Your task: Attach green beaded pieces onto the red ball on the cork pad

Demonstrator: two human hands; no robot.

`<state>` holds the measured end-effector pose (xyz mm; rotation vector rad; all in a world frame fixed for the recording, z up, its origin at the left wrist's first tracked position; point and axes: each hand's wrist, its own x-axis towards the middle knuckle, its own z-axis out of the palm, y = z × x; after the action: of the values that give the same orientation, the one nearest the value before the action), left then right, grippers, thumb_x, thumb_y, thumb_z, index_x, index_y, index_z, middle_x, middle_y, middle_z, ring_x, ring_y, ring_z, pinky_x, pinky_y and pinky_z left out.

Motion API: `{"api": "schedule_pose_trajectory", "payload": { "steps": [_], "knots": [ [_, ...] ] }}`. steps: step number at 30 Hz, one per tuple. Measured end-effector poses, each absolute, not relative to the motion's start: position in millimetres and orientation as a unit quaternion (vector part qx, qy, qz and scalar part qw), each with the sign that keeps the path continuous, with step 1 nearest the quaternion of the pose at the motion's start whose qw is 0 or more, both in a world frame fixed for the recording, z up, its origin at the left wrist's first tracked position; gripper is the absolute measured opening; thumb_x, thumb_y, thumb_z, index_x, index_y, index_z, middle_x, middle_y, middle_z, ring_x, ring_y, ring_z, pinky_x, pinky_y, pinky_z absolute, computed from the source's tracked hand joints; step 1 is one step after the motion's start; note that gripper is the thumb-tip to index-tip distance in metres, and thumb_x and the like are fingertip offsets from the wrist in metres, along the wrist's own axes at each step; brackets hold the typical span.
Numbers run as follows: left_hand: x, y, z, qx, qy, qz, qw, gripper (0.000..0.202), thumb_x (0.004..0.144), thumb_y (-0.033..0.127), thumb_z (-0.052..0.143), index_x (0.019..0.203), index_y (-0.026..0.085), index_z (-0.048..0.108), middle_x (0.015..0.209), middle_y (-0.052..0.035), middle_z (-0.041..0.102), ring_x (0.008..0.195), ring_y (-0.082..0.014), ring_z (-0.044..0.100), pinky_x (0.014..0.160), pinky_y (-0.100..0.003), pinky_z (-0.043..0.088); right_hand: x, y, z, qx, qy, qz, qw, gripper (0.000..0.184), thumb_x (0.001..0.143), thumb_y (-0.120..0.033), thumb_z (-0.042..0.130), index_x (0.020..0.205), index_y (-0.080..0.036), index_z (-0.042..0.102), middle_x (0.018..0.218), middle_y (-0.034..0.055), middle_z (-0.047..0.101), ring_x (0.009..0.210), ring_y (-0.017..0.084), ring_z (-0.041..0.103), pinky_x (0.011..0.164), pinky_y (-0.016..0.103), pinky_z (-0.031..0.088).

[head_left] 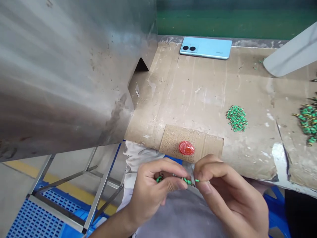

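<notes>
My left hand (151, 190) is closed around several small green-and-gold pieces, one of which, a green piece (187, 181), pokes out between thumb and index finger. Just to its right, my right hand (232, 195) pinches a tiny green bit (197, 180) between thumb and index fingertips. The two hands nearly meet over my lap. Beyond them, a glossy red oval blob (186, 148) sits on a cardboard piece (210, 145) at the table's near edge. A flat pile of tiny green bits (237, 118) lies farther right on the table. Fingers partly hide what my left hand holds.
A heap of larger green-and-gold pieces (309, 122) is at the right edge. A light blue phone (208, 48) lies at the back, with a white cylinder (292, 51) beside it. A big metal housing (74, 72) fills the left, above a metal frame (97, 195).
</notes>
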<state>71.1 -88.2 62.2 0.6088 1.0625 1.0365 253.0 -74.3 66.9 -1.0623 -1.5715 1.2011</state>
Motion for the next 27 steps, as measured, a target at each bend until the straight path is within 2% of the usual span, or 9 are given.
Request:
{"api": "schedule_pose_trajectory", "payload": {
  "steps": [6,12,15,18,21,23,25,27],
  "knots": [
    [71,-86,69,0.341,0.5,0.466,0.645,0.007,0.081,0.033,0.096,0.085,0.032,0.091,0.079,-0.0001,0.08,0.038,-0.0033,0.046,0.032,-0.018,0.029,252,-75,68,-0.435,-0.599,0.536,0.406,0.012,0.102,-0.019,0.064,0.093,-0.027,0.065,0.079,-0.0017,0.066,0.072,0.015,0.067,0.062,0.023,0.057],
    [72,-87,70,0.378,0.5,0.462,0.627,0.006,0.084,0.034,0.093,0.088,0.038,0.091,0.082,0.0031,0.083,0.039,-0.0034,0.045,0.032,-0.018,0.033,254,-77,71,-0.434,-0.585,0.564,0.39,0.012,0.103,-0.02,0.064,0.094,-0.027,0.065,0.08,-0.0012,0.069,0.072,0.015,0.067,0.061,0.023,0.057],
    [67,-89,67,0.374,0.517,0.463,0.615,0.007,0.086,0.029,0.092,0.087,0.036,0.091,0.082,0.0027,0.081,0.041,-0.004,0.046,0.032,-0.017,0.032,265,-77,61,-0.46,-0.617,0.493,0.405,0.012,0.104,-0.017,0.063,0.096,-0.027,0.064,0.082,-0.001,0.066,0.074,0.015,0.065,0.063,0.024,0.055],
    [59,-90,61,0.372,0.546,0.462,0.592,0.01,0.086,0.023,0.09,0.086,0.033,0.09,0.081,0.0016,0.079,0.042,-0.005,0.05,0.032,-0.016,0.033,281,-69,42,-0.501,-0.693,0.324,0.405,0.015,0.101,-0.011,0.064,0.102,-0.026,0.064,0.09,0.0015,0.066,0.083,0.017,0.064,0.071,0.03,0.052],
    [52,-88,55,0.392,0.561,0.455,0.57,0.016,0.086,0.017,0.087,0.087,0.033,0.09,0.082,0.0017,0.079,0.04,-0.0041,0.048,0.032,-0.015,0.034,294,-57,26,-0.514,-0.75,0.196,0.367,0.014,0.1,-0.012,0.067,0.103,-0.025,0.063,0.098,0.0047,0.067,0.093,0.022,0.063,0.079,0.036,0.051],
    [50,-86,52,0.416,0.561,0.45,0.557,0.018,0.086,0.014,0.086,0.086,0.032,0.09,0.082,0.0012,0.08,0.042,-0.0053,0.05,0.032,-0.015,0.033,296,-52,20,-0.512,-0.766,0.171,0.348,0.013,0.1,-0.013,0.066,0.104,-0.025,0.063,0.103,0.0061,0.065,0.098,0.024,0.063,0.082,0.039,0.051],
    [51,-85,50,0.433,0.559,0.445,0.55,0.018,0.086,0.014,0.086,0.086,0.031,0.09,0.081,0.0,0.081,0.052,-0.0097,0.061,0.032,-0.015,0.034,294,-50,18,-0.508,-0.775,0.172,0.334,0.014,0.099,-0.012,0.066,0.104,-0.025,0.063,0.108,0.0073,0.064,0.102,0.025,0.062,0.085,0.041,0.051],
    [53,-85,48,0.441,0.562,0.438,0.545,0.017,0.085,0.014,0.086,0.086,0.031,0.09,0.08,-0.0011,0.082,0.067,-0.0153,0.072,0.038,-0.016,0.042,292,-50,17,-0.503,-0.78,0.179,0.325,0.015,0.099,-0.012,0.066,0.105,-0.026,0.064,0.112,0.008,0.064,0.106,0.027,0.062,0.088,0.043,0.05]
  ]
}}
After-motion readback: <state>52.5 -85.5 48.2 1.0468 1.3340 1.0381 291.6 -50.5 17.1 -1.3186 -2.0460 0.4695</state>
